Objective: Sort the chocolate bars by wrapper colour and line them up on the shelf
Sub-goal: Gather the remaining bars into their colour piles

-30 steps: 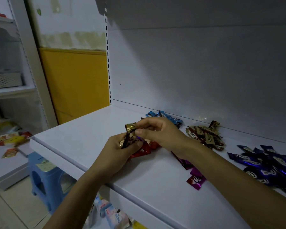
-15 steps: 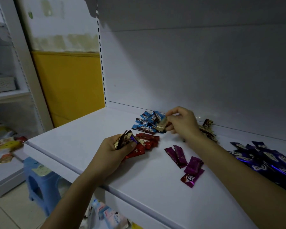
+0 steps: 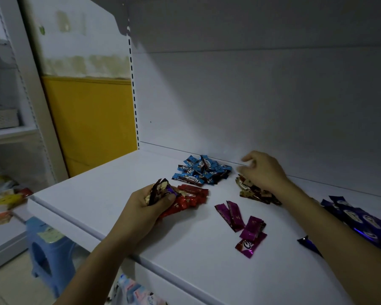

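four magenta bars [image 3: 252, 226] loose; left grip [image 3: 145, 208] clutches mixed bars [image 3: 161, 190]; right grip [image 3: 264, 172] blurred, unclear.

shelf [image 3: 123, 194]: smooth white sheet, looks like painted metal, matt
blue wrappers [image 3: 201, 172]: glossy plastic film
red wrappers [image 3: 193, 195]: shiny, crinkled film
magenta wrappers [image 3: 250, 227]: metallic foil sheen
dark purple wrappers [image 3: 361, 219]: glossy film
held bars [image 3: 160, 191]: crinkled gold-brown foil
stool [image 3: 46, 245]: smooth blue plastic
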Action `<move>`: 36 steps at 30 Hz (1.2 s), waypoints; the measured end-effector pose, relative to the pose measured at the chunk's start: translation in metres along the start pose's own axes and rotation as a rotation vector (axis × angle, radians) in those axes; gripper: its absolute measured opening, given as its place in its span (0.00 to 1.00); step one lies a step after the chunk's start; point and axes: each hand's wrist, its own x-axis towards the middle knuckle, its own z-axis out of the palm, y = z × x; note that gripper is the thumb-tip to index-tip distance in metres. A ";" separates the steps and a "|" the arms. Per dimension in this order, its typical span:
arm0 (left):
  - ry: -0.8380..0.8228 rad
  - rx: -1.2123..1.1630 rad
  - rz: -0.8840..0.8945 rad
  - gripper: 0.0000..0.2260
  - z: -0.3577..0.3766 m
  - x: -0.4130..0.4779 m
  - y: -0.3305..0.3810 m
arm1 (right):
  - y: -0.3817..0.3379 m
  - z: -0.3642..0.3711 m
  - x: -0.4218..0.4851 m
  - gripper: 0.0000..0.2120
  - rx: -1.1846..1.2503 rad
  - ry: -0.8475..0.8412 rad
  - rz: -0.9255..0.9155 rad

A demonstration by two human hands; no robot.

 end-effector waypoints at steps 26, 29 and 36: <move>0.000 0.002 0.084 0.06 -0.004 0.001 -0.007 | 0.007 -0.034 0.008 0.07 -0.107 0.111 0.080; 0.002 -0.032 0.081 0.06 -0.004 0.000 -0.006 | 0.026 -0.029 0.009 0.10 -0.142 0.053 0.169; 0.014 -0.049 0.064 0.08 -0.003 0.002 -0.004 | -0.013 -0.014 -0.004 0.09 0.034 0.029 -0.140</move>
